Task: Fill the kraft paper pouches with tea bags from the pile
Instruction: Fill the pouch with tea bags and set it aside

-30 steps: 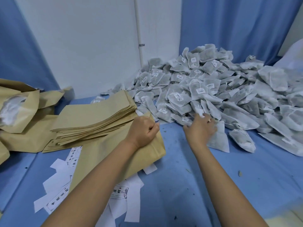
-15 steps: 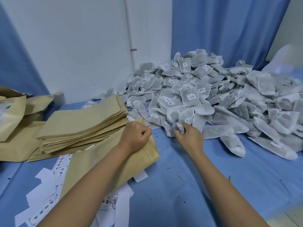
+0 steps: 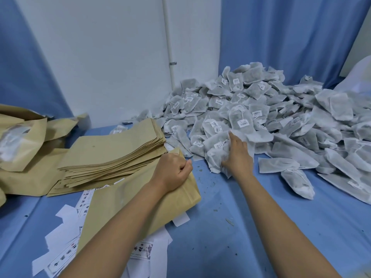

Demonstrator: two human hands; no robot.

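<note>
A large pile of grey-white tea bags (image 3: 261,117) with small tags fills the back right of the blue table. My right hand (image 3: 237,157) grips a bunch of tea bags (image 3: 215,157) at the pile's near left edge. My left hand (image 3: 172,171) is curled on the top edge of a kraft paper pouch (image 3: 140,199) that lies flat under my forearm. A stack of flat kraft pouches (image 3: 112,151) sits just left of that hand.
Larger kraft bags (image 3: 22,137), one with a clear window, lie crumpled at the far left. White printed labels (image 3: 64,235) are scattered under and beside the pouch. A white wall and blue curtains stand behind. Tea crumbs dot the blue table (image 3: 230,237).
My right hand has gathered several tea bags from the pile's edge and closed round them. My left hand has stayed on the pouch.
</note>
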